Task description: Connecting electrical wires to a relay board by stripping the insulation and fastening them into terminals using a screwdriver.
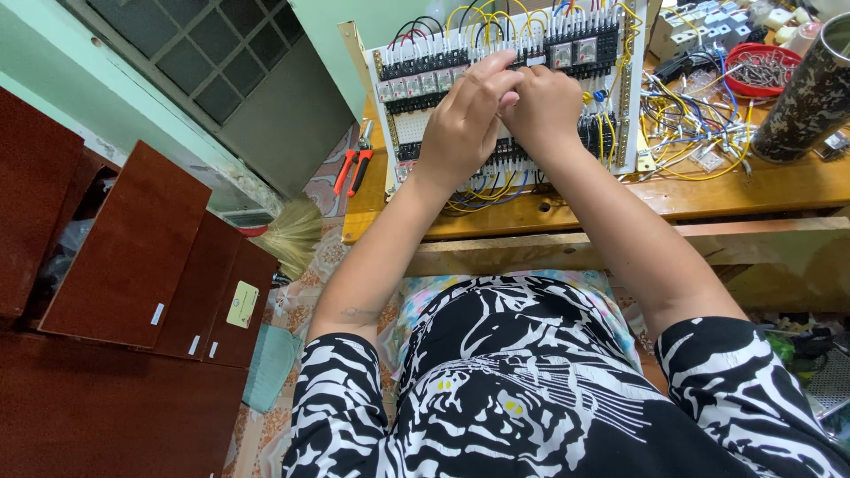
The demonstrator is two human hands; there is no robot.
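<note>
A white electrical panel (416,124) stands tilted on a wooden table (779,190), with rows of black terminal blocks, small relays and yellow, blue, red and black wires. My left hand (465,119) and my right hand (544,106) are pressed together over the panel's middle, fingers curled at a row of terminals. What the fingertips pinch is hidden; it may be a wire or a small part. Yellow and blue wires (482,195) hang below my hands.
Red-handled pliers (354,168) lie on the table left of the panel. A red bowl of metal parts (760,69), loose wires (686,124) and a camouflage-patterned tumbler (810,88) stand at the right. Dark wooden cabinets (133,257) and a broom (292,232) are at the left.
</note>
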